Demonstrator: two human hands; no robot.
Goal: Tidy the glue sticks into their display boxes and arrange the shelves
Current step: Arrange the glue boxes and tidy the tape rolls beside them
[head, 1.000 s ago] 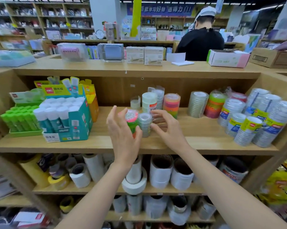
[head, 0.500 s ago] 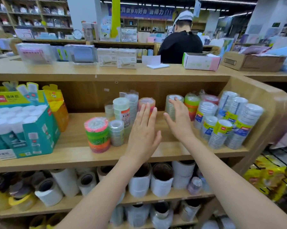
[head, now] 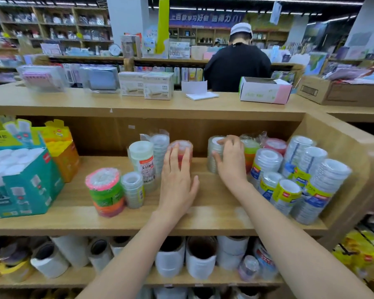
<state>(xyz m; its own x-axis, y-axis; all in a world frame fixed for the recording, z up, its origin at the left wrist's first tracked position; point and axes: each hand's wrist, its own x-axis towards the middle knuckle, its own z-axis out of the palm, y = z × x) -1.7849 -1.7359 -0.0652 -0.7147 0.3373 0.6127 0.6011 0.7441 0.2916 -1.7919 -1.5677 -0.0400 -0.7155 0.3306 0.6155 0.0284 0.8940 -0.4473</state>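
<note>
Now we count two display boxes at nine o'clock on the shelf (head: 203,221): a teal box (head: 30,186) packed with white-capped glue sticks (head: 11,158), and a yellow-orange box (head: 63,160) just behind it whose contents we cannot see. Our left hand (head: 177,180) lies flat, fingers straight, against a red tape stack (head: 182,147) at twelve, while our right hand (head: 230,162) curls round a clear tape stack (head: 213,154) at one o'clock.

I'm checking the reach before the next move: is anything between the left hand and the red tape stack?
Nothing visible. The left hand has its fingers against the front of the red tape stack. The labelled tape stack stands to its left, and the clear tape stack gripped by the right hand to its right.
</note>
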